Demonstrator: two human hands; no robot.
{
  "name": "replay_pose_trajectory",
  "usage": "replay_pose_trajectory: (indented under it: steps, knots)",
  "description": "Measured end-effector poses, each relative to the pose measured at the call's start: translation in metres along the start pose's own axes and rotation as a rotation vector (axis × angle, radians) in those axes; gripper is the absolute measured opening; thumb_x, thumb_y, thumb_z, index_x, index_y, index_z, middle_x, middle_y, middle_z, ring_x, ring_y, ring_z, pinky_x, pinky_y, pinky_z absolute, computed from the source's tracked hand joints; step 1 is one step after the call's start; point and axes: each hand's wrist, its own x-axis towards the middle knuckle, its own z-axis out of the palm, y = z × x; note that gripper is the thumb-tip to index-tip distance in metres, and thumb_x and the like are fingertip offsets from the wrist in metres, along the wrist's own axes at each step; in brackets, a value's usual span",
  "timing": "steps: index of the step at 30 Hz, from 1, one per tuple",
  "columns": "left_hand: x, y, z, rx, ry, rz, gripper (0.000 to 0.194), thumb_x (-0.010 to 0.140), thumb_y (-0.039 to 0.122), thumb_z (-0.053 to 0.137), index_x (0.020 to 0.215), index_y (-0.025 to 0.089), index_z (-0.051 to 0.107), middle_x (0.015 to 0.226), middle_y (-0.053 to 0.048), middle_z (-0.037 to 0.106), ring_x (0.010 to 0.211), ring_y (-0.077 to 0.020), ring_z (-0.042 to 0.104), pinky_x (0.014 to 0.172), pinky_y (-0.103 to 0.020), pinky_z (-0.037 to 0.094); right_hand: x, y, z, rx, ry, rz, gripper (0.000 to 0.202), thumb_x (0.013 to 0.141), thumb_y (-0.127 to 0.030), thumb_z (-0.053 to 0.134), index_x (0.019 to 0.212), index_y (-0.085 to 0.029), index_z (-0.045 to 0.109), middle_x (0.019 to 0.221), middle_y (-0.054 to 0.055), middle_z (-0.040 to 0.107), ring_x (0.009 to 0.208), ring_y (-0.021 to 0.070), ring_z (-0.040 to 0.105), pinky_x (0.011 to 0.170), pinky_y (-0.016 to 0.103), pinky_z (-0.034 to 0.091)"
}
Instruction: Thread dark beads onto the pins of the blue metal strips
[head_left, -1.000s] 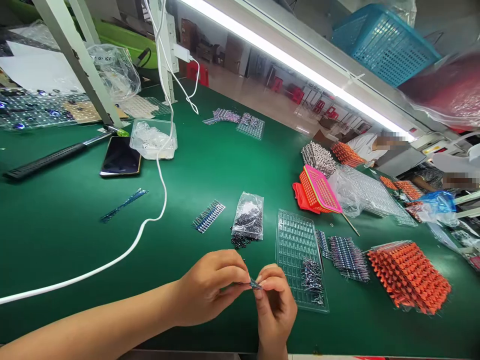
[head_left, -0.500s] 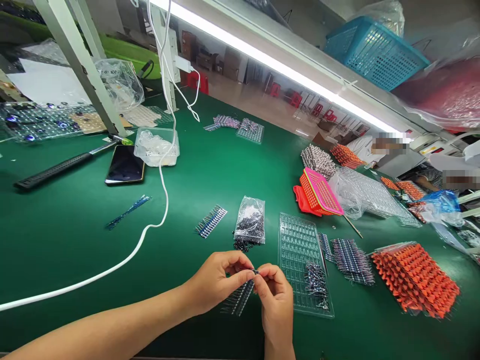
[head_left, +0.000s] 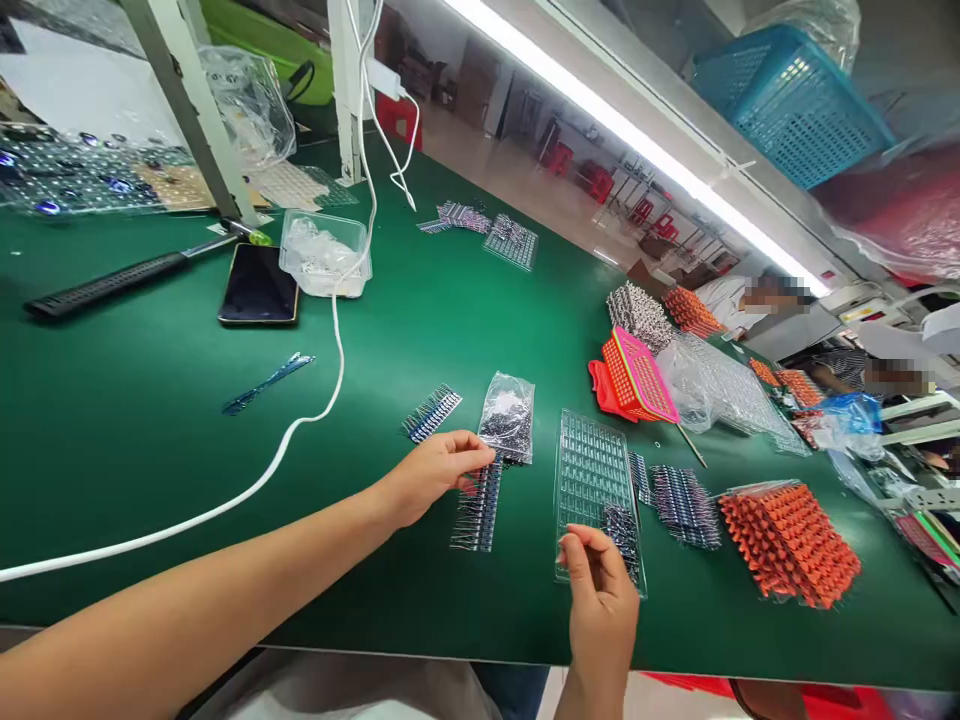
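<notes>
Parted since the earlier frame, the left hand (head_left: 442,475) has carried the strip of wired components (head_left: 477,508) away from the table's (head_left: 405,340) near edge, pinching its far end, which its fingers hide. Its forearm slants in from the left. The right hand (head_left: 602,595) curls, masking the clear tray's (head_left: 585,460) near edge; whether it grips anything, I cannot tell.

Clear, glossy plastic tray (head_left: 589,450)

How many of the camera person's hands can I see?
2. The left hand is at the upper end of a strip of wired pieces; the right hand overlaps the clear tray. Some fingers are hidden.
</notes>
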Motion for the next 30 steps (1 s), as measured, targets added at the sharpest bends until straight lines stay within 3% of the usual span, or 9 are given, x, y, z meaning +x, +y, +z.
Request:
replay_pose_trajectory:
  steps: [3,6,10,15,25,30]
  knots:
    - [0.001,0.003,-0.002,-0.019,0.021,-0.005,0.029,0.072,0.041,0.077,0.072,0.016,0.062,0.072,-0.001,0.062,0.067,-0.0138,0.056,0.065,-0.025,0.044,0.002,0.001,0.005,-0.121,-0.17,-0.102,0.024,0.092,-0.04,0.062,0.096,-0.019,0.072,0.084,0.004,0.071,0.072,0.0162,0.067,0.065,0.026,0.055]
    - [0.003,0.001,-0.002,-0.028,0.053,0.001,0.031,0.07,0.043,0.076,0.071,0.016,0.06,0.069,0.0,0.062,0.063,-0.0138,0.054,0.063,-0.026,0.042,0.008,-0.003,0.024,-0.214,-0.281,-0.286,0.018,0.095,-0.03,0.057,0.099,-0.021,0.071,0.096,0.006,0.072,0.087,0.0182,0.068,0.076,0.03,0.057]
    - [0.008,-0.003,-0.003,-0.042,0.11,0.017,0.033,0.07,0.045,0.075,0.069,0.017,0.056,0.062,0.003,0.056,0.057,-0.0127,0.049,0.057,-0.026,0.038,0.014,-0.009,0.052,-0.343,-0.379,-0.467,0.025,0.095,-0.018,0.054,0.115,-0.024,0.068,0.111,0.008,0.069,0.104,0.0203,0.064,0.091,0.037,0.055]
    - [0.013,-0.005,-0.007,-0.052,0.159,0.034,0.034,0.069,0.045,0.074,0.067,0.018,0.054,0.058,0.006,0.051,0.052,-0.0113,0.045,0.053,-0.025,0.034,0.014,-0.006,0.071,-0.466,-0.379,-0.605,0.025,0.093,-0.012,0.054,0.109,-0.024,0.07,0.104,0.008,0.068,0.097,0.0212,0.062,0.083,0.038,0.055]
    - [0.014,-0.01,-0.007,-0.055,0.163,0.021,0.03,0.071,0.041,0.075,0.069,0.017,0.058,0.059,0.005,0.054,0.055,-0.0111,0.046,0.055,-0.025,0.035,0.008,0.003,0.038,-0.435,-0.284,-0.523,0.024,0.097,-0.015,0.05,0.112,-0.024,0.067,0.103,0.007,0.066,0.097,0.0201,0.061,0.083,0.036,0.054]
    - [0.018,-0.005,-0.013,-0.088,0.223,0.036,0.031,0.069,0.042,0.075,0.071,0.017,0.057,0.062,0.004,0.056,0.056,-0.012,0.05,0.056,-0.025,0.038,-0.011,0.001,0.037,-0.49,-0.422,-0.547,0.038,0.091,-0.004,0.046,0.116,-0.025,0.067,0.101,0.008,0.061,0.094,0.0214,0.057,0.078,0.037,0.054]
